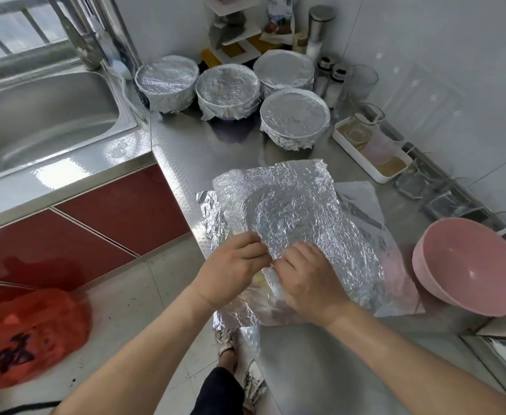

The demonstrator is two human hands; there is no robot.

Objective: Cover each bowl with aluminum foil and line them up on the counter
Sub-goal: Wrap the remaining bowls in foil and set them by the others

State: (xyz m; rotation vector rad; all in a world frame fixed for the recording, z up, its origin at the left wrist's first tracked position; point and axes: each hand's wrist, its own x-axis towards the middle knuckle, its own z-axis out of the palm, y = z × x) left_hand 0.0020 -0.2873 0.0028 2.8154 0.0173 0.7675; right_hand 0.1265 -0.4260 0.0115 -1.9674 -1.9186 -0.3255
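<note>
Foil sheet, near edge pinched by both hands

Steel sink far left, red bag on floor, white tray right

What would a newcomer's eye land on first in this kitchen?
Probably the big crumpled foil sheet at the front edge of the counter, pinched at its near side by the person's left grip and right grip. Behind it, four foil-covered bowls cluster at the back, right of the sink, and one uncovered pink bowl sits at the far right.
</note>
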